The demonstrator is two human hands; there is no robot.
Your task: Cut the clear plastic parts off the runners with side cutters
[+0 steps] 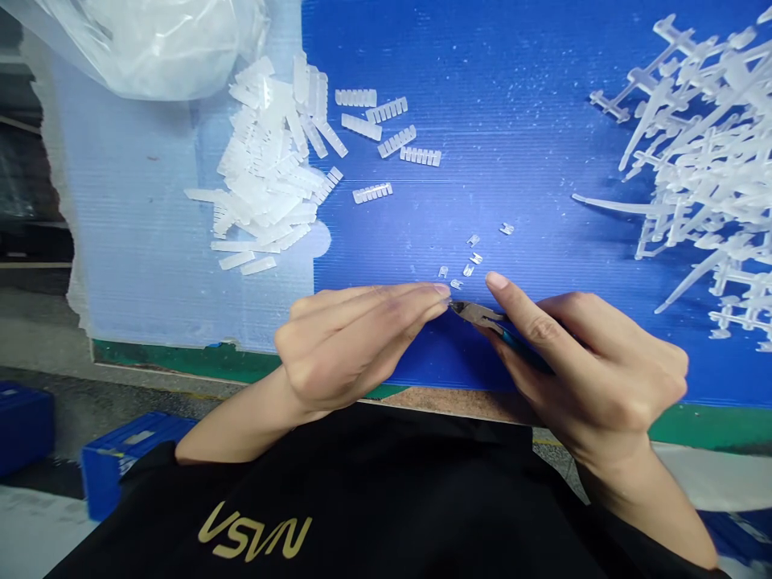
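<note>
My right hand (594, 362) is closed around a pair of side cutters (479, 314) with teal handles, its index finger stretched out along them. The jaw tips point left and meet the fingertips of my left hand (355, 338). Those fingers are pinched together on a small clear plastic piece (446, 301), mostly hidden by them. Just beyond the fingertips lie several tiny clear plastic clips (469, 270) on the blue sheet. Further off are loose notched plastic strips (372, 193), beside a larger heap of such strips (271, 169).
Tangled white plastic sprues (712, 145) are piled at the right. A translucent plastic bag (174, 48) sits at the back left. The blue corrugated sheet (512, 96) covers the table up to its front edge. Blue boxes (129, 450) stand on the floor at lower left.
</note>
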